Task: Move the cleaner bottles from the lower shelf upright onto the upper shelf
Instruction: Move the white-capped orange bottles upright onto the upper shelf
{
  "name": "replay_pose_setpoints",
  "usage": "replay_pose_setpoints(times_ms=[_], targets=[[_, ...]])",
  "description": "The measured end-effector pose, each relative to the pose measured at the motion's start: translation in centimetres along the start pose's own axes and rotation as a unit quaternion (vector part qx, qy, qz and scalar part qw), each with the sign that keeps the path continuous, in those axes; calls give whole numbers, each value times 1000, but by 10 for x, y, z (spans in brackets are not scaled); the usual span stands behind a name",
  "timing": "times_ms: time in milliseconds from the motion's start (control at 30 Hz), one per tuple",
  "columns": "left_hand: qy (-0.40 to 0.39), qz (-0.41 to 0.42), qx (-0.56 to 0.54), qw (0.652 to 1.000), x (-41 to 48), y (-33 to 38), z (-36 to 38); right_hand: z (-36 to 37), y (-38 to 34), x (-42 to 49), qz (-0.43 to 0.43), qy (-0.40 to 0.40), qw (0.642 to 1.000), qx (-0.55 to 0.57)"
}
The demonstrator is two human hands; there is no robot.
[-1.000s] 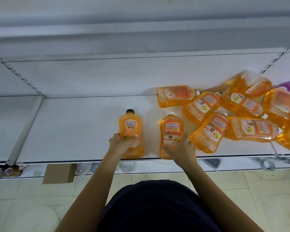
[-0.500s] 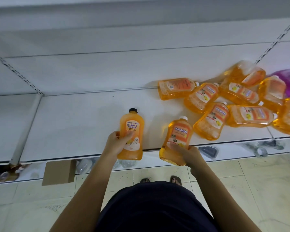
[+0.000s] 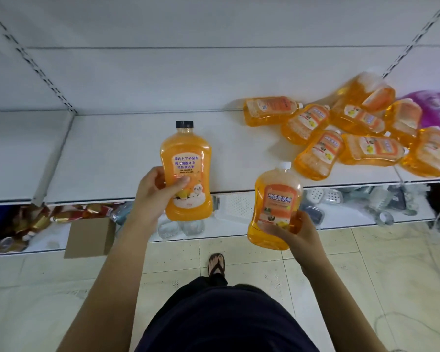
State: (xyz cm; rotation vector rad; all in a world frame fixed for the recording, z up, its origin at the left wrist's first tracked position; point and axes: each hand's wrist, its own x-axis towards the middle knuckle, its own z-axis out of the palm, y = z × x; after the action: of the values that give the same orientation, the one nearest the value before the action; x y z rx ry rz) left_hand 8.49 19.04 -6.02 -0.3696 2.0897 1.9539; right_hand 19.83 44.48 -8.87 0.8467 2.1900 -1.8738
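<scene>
Two bottles lifted clear of the lower shelf (image 3: 127, 148): black-capped bottle (image 3: 186, 174) gripped low in the left hand (image 3: 154, 196), white-capped bottle (image 3: 274, 204) clasped at its base by the right hand (image 3: 299, 235). Both long axes near upright, caps pointing up toward the upper shelf, left bottle higher and probably nearer it.

Black-capped orange cleaner bottle (image 3: 186, 171) is held upright, left fingers (image 3: 179, 182) wrapped across its lower label; white-capped orange bottle (image 3: 276, 207) tilts slightly, right fingers (image 3: 294, 222) cupping its base; the other orange bottles (image 3: 346, 138) lie heaped on the white shelf (image 3: 117, 153), up and right of both.
</scene>
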Motion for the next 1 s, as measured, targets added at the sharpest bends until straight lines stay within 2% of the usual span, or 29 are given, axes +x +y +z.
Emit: replay_pose_setpoints(times_ms=[300,533,800,1000], targets=[[14,151,-29,988,-112,46,-26,-5,-55,-71,-144,-26,989,20],[19,285,-11,958,-197,99,-72,-8,-118,-146,-290,-65,955,8],[56,421,2,905,-210,210,-129,27,-248,-173,-433,-126,892,32],[62,464,27,883,-192,282,-192,76,-324,-165,-483,-155,862,-3]])
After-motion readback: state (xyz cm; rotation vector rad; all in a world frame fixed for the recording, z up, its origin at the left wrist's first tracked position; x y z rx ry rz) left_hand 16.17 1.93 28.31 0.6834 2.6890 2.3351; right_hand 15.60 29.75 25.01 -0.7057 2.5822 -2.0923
